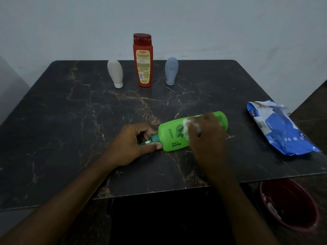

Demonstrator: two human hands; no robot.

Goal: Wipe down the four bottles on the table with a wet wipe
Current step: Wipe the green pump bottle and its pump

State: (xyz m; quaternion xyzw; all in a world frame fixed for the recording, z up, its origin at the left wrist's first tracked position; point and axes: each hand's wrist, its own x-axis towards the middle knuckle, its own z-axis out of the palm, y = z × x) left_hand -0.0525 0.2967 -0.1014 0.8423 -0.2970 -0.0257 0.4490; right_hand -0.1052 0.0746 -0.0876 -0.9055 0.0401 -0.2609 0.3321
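A green bottle (174,134) lies on its side near the middle of the dark marble table (70,121), its pump end pointing left. My left hand (131,144) grips the pump neck. My right hand (207,137) holds a white wet wipe (188,123) bunched under its fingers and presses it on the bottle's body. At the table's far edge stand a white bottle (115,73), a tall red bottle (143,60) and a pale blue bottle (171,70), all upright.
A blue and white pack of wet wipes (279,128) lies at the table's right edge. A dark red bin (290,202) with some white scraps in it stands on the floor below the near right corner. A pale wall rises behind the table.
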